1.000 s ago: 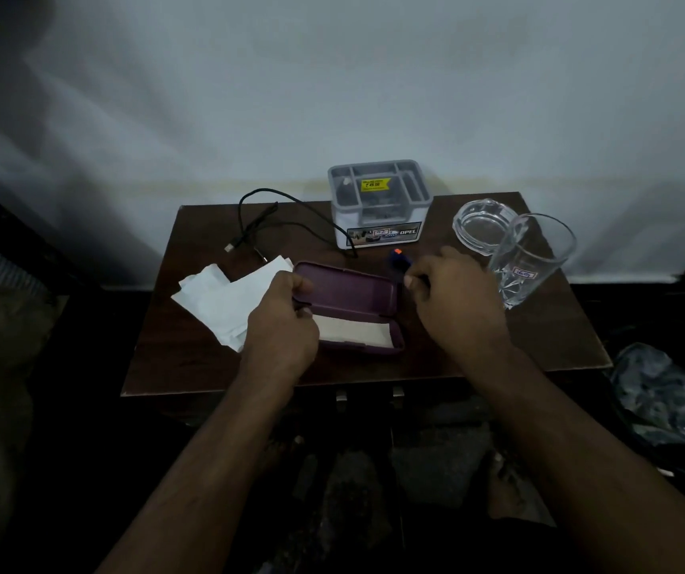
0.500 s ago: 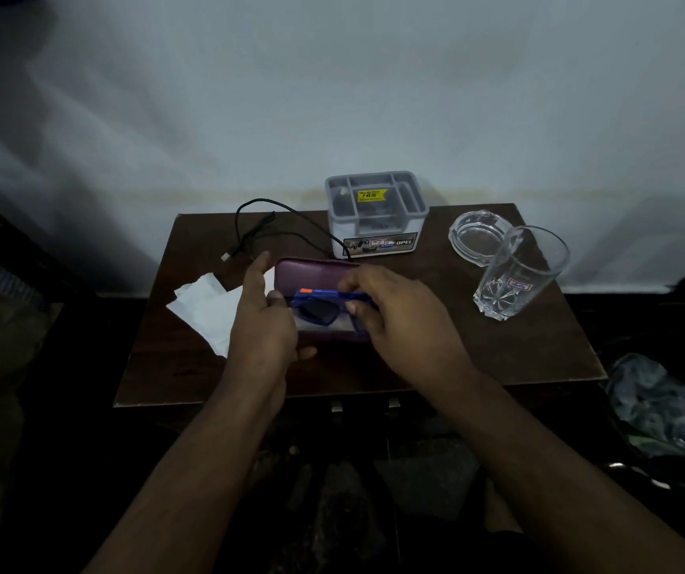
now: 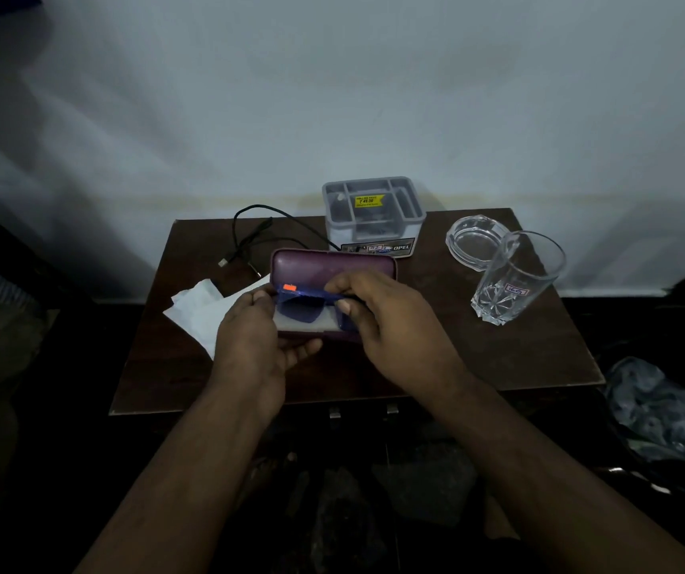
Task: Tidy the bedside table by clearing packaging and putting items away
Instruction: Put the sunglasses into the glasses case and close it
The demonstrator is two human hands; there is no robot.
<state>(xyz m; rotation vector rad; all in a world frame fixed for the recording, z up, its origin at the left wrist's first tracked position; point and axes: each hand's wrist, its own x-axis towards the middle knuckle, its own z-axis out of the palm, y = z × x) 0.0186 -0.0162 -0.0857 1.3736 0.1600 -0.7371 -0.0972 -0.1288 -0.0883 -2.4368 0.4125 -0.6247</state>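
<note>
Nearest, two bare forearms reaching up from the lower edge of the view toward the middle of a dark brown bedside table (image 3: 498,358). Left hand (image 3: 253,337) closed around the left end of an open purple glasses case (image 3: 332,269), thumb under its front edge, fingertips pinching the left corner of blue sunglasses (image 3: 303,310). Right hand (image 3: 386,325) closed on the right side of the same sunglasses, thumb and forefinger on the frame. Sunglasses held low inside the case, over its pale lining, with a small orange tag on the frame; cannot tell if already resting on the lining. Case lid standing upright behind the hands. To the left of the case, crumpled white paper (image 3: 204,312) lying on the table, partly hidden by the left hand. Farther, on the right, a clear drinking glass (image 3: 514,279), and just behind it a clear glass ashtray (image 3: 473,242). Behind the case, a grey plastic organiser box (image 3: 373,217) with compartments and a yellow price label. Left of the box, a black cable (image 3: 249,238) looped on the table. At the far right, off the table, a crumpled plastic bag (image 3: 663,412). Behind all, a plain pale wall (image 3: 332,97).
</note>
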